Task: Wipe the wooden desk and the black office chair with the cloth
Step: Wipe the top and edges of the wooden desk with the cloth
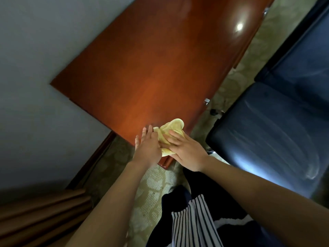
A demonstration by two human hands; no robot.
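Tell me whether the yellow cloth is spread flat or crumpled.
Crumpled: the cloth shows folds and a curled-up edge, pressed under the right hand at the near corner of the desk.

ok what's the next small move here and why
Probably push the cloth forward along the desk: it lies bunched at the near corner, the right hand flat on it, the left hand at its edge, and most of the desk stretches beyond.

Glossy reddish-brown wooden bench (151, 68), one bright light reflection near its far end. Crumpled yellow cloth (171, 129) lies on the near corner. Bench stands on patterned carpet (153, 184).
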